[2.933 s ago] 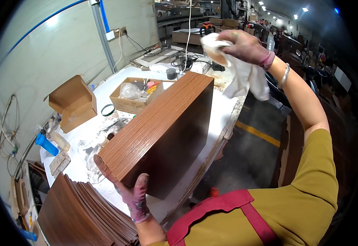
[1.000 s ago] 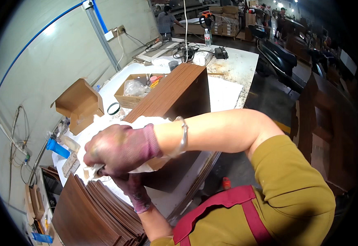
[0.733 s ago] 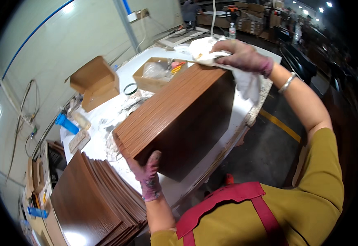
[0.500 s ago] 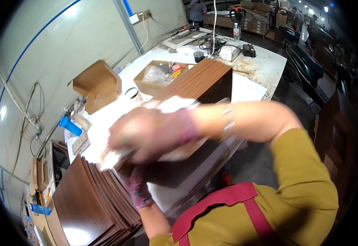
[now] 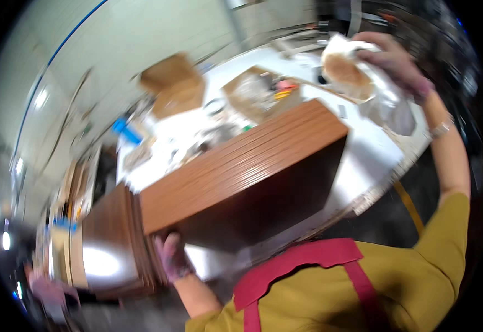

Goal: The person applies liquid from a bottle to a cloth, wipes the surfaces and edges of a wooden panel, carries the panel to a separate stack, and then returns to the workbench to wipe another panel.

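Note:
A stack of brown wood-grain boards (image 5: pixel 247 160) stands on edge across the white table, their long edges side by side facing up. My left hand (image 5: pixel 172 255), in a purplish glove, grips the near left corner of the stack. Its thumb shows on the front face; the other fingers are partly hidden. My right hand (image 5: pixel 391 61), gloved too, is raised beyond the right end of the stack, apart from it. It is closed on a crumpled white cloth (image 5: pixel 382 108) with a brown stain. Motion blurs the cloth and hand.
Behind the boards are an open cardboard box (image 5: pixel 175 91) and a shallow carton (image 5: pixel 261 94) with clear plastic and small coloured items. A blue bottle-like object (image 5: pixel 126 131) lies at the left. More brown panels (image 5: pixel 108 238) are stacked left of the table. Another person's sleeve (image 5: pixel 47 290) shows at lower left.
My right hand has swung with the cloth from the left end of the boards to the far right, uncovering their top. My left hand stays at the left corner. The view has shifted.

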Action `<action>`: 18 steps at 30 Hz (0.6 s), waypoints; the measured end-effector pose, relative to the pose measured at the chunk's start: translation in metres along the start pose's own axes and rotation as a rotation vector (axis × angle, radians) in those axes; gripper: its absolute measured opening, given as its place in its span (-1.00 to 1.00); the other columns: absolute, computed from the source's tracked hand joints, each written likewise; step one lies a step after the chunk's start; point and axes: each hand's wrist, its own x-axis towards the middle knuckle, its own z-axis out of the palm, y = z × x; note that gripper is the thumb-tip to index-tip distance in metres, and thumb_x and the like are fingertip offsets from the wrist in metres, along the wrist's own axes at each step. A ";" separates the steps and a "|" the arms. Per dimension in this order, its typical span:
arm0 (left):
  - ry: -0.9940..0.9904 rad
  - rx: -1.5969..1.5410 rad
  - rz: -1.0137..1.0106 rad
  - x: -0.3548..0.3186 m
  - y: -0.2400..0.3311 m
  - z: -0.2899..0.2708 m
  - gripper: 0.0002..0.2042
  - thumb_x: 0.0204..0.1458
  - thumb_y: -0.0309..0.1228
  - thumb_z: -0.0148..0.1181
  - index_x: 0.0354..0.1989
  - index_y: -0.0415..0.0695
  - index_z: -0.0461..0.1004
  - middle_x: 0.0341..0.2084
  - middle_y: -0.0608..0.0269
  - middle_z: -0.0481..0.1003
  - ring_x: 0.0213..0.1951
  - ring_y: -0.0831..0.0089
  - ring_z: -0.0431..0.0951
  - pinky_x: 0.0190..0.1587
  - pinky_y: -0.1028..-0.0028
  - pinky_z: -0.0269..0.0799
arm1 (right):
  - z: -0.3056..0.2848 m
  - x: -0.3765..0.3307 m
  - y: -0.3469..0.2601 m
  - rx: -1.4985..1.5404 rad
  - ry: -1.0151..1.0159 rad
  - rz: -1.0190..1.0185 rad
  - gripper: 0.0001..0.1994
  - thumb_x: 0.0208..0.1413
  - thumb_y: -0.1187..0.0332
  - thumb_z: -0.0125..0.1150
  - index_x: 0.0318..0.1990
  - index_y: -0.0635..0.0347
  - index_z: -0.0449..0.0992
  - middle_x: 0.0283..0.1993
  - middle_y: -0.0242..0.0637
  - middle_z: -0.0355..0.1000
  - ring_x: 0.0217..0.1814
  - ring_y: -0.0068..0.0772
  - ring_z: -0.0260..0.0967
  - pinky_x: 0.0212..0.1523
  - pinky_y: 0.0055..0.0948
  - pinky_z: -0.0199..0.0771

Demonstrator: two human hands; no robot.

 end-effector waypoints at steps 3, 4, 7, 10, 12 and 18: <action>-0.078 0.152 0.044 0.005 0.004 0.015 -0.54 0.01 -0.46 0.05 0.15 -0.23 0.28 -0.11 0.14 0.44 -0.14 0.35 0.44 -0.09 0.42 0.37 | 0.015 0.020 -0.037 0.422 -0.351 -0.293 -0.57 0.06 0.27 0.24 0.06 0.26 0.40 -0.05 -0.30 0.40 -0.02 -0.53 0.37 0.06 -0.55 0.37; -0.076 0.138 0.085 -0.004 0.002 0.006 -0.54 0.03 -0.47 0.04 0.17 -0.22 0.26 -0.07 0.14 0.43 -0.10 0.33 0.43 -0.05 0.40 0.37 | 0.037 0.016 -0.045 0.445 -0.381 -0.318 -0.53 0.03 0.24 0.27 0.08 0.25 0.39 -0.04 -0.30 0.39 -0.02 -0.52 0.37 0.06 -0.54 0.37; -0.071 0.106 0.225 -0.028 -0.039 -0.029 -0.53 0.10 -0.49 0.03 0.22 -0.20 0.20 0.03 0.13 0.38 0.03 0.30 0.38 0.06 0.33 0.35 | 0.087 0.013 -0.095 0.204 -0.828 -0.624 -0.52 -0.05 0.21 0.31 0.02 0.21 0.38 -0.13 -0.26 0.39 -0.09 -0.34 0.40 -0.07 -0.41 0.41; -0.097 -0.067 0.295 -0.037 -0.057 -0.038 -0.54 0.14 -0.48 0.03 0.23 -0.21 0.18 0.10 0.11 0.36 0.11 0.28 0.37 0.12 0.30 0.35 | 0.143 -0.007 -0.146 -0.137 -1.070 -1.171 -0.61 -0.12 0.26 0.30 -0.10 0.16 0.41 -0.26 -0.19 0.33 -0.21 -0.09 0.37 -0.25 -0.20 0.41; -0.057 -0.321 0.253 -0.039 -0.028 -0.004 -0.56 0.12 -0.42 0.06 0.18 -0.25 0.23 0.09 0.08 0.37 0.09 0.31 0.40 0.09 0.32 0.35 | 0.186 -0.010 -0.162 0.028 -0.997 -1.282 -0.65 -0.13 0.30 0.26 -0.14 0.15 0.44 -0.28 -0.15 0.35 -0.25 -0.03 0.38 -0.28 -0.14 0.41; -0.105 -0.075 0.292 -0.022 -0.002 0.022 -0.42 -0.08 -0.23 0.30 0.09 -0.22 0.27 -0.03 0.21 0.41 -0.12 0.45 0.47 -0.10 0.43 0.45 | 0.291 -0.002 -0.221 0.234 -0.934 -1.358 -0.77 -0.09 0.26 0.23 -0.29 0.13 0.43 -0.32 -0.17 0.38 -0.24 -0.06 0.39 -0.29 -0.14 0.40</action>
